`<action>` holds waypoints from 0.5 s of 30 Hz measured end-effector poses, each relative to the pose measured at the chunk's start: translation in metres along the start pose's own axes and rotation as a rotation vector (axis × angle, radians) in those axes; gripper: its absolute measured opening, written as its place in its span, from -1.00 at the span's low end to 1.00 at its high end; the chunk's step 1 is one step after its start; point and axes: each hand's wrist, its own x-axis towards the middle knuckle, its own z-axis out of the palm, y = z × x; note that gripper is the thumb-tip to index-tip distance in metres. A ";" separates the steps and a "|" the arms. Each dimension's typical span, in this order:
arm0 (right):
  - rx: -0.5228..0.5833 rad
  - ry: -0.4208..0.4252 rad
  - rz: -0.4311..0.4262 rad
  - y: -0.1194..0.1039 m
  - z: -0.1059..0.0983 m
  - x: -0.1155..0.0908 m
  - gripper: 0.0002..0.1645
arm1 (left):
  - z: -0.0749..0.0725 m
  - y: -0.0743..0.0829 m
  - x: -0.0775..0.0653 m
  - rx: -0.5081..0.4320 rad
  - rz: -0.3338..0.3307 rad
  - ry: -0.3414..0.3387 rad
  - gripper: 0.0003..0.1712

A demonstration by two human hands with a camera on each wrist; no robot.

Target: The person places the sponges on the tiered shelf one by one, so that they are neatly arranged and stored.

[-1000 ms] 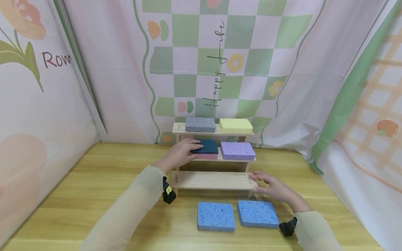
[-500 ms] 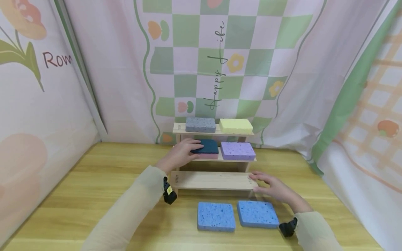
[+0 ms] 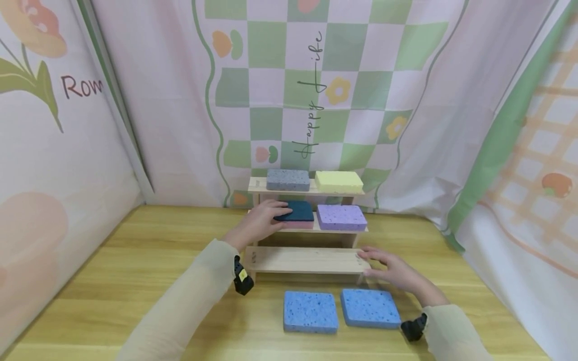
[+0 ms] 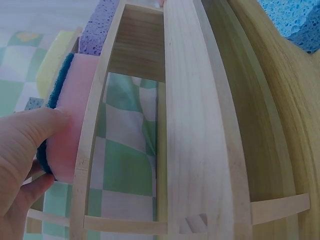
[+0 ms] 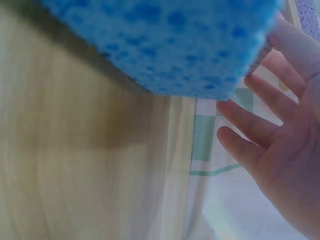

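My left hand (image 3: 259,223) grips the left end of a pink scrub sponge (image 3: 298,224) with a dark teal scouring top, on the middle tier of a small wooden three-step rack (image 3: 307,259). In the left wrist view, the thumb lies against the pink foam (image 4: 75,120) and other fingers reach round its end. My right hand (image 3: 395,271) touches the right end of the lowest tier, its fingers spread and fairly straight in the right wrist view. Two speckled blue sponges (image 3: 310,312) lie flat on the table before the rack; the right-hand blue sponge (image 3: 370,308) is near my right wrist.
A purple sponge (image 3: 341,216) sits right of the pink one. On the top tier stand a grey sponge (image 3: 288,179) and a pale yellow sponge (image 3: 338,181). Behind the wooden table (image 3: 180,225) hangs a checked curtain (image 3: 307,85), with fabric walls on both sides.
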 end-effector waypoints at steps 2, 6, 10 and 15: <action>0.002 -0.001 0.003 0.000 0.000 0.000 -0.31 | 0.000 -0.001 -0.001 -0.003 0.003 0.002 -0.49; 0.006 -0.002 0.002 0.000 0.000 0.000 -0.30 | 0.001 -0.004 -0.003 -0.004 0.016 0.025 -0.46; 0.009 -0.002 -0.003 0.001 0.001 0.000 -0.30 | 0.000 -0.006 -0.006 0.010 0.055 0.085 -0.45; -0.001 0.005 -0.007 0.003 0.001 0.000 -0.30 | -0.003 -0.004 -0.012 0.000 0.115 0.156 -0.47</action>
